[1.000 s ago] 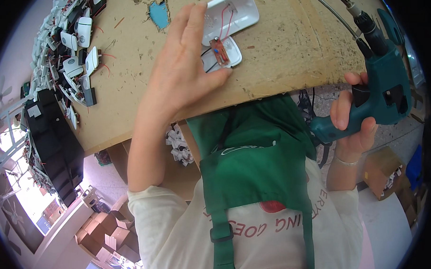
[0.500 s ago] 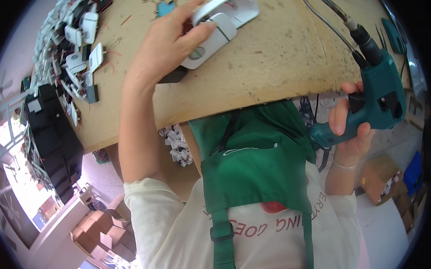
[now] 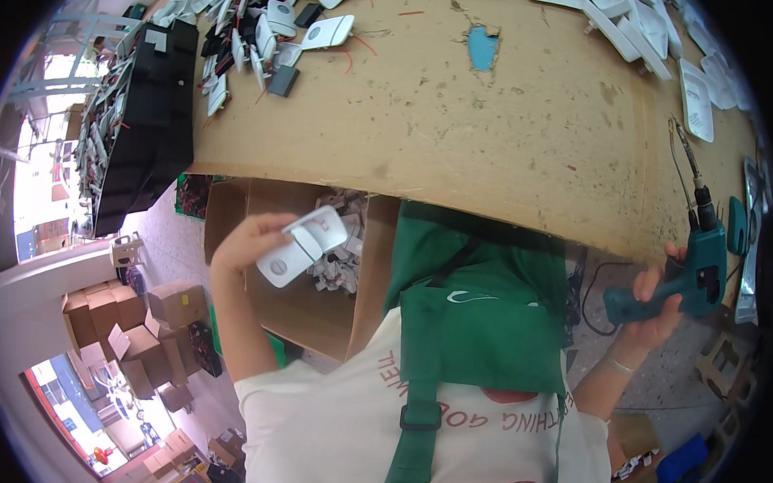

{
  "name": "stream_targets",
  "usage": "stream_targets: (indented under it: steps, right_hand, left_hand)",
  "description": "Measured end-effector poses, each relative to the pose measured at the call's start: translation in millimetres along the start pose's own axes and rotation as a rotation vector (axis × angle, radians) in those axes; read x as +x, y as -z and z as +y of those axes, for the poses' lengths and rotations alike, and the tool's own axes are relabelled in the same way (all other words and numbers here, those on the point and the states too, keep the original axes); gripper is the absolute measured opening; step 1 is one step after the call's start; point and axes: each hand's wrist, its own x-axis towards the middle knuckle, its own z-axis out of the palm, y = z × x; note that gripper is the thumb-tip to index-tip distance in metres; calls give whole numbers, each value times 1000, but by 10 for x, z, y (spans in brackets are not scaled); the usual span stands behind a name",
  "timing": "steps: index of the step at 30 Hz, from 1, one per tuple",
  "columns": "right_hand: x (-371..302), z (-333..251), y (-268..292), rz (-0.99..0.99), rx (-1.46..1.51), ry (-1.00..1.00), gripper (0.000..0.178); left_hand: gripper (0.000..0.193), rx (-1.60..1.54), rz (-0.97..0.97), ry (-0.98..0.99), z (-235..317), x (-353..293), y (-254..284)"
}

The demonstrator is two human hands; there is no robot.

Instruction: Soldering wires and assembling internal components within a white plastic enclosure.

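Observation:
My left hand (image 3: 252, 241) grips a white plastic housing (image 3: 289, 262) with rounded corners and a round grey detail. It hangs over an open cardboard box (image 3: 275, 316) below the table's near edge, where several small white pieces (image 3: 339, 270) lie heaped. The fingertips are partly behind the housing. On the right, my right hand (image 3: 656, 315) is wrapped round the handle of a teal pistol-shaped soldering gun (image 3: 705, 270). Its thin tip and a curved metal tube point up and away, beside the table's right side.
Unsorted white housings with red wires (image 3: 266, 37) cover the table's far left. White plastic shells (image 3: 636, 29) are piled far right. A blue patch (image 3: 482, 49) shows in the worn tabletop (image 3: 391, 114). A black bin (image 3: 152, 114) stands left; cardboard boxes (image 3: 136, 343) sit on the floor.
My left hand has carried the white housing from the tabletop down over the cardboard box. The view has shifted; the soldering gun stays in my right hand, now lower in the picture.

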Motion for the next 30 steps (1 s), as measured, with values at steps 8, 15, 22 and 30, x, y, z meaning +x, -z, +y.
stream_targets:
  steps: [8,15,22,30]
  right_hand:
    - [358,138,-45,44,263,-24,73]
    - [492,344,16,-24,510,-88,64]
    - [498,299,-63,20,514,-99,62]
    - [516,261,-128,4,489,-108,60]
  left_hand:
    - [38,116,84,-522,1125,289,-362]
    - [32,775,767,-1297,3113,2290,-530]
    - [91,504,557,-854,3890,3033,-726]
    - [82,571,452,-952,3537,2640,-1110]
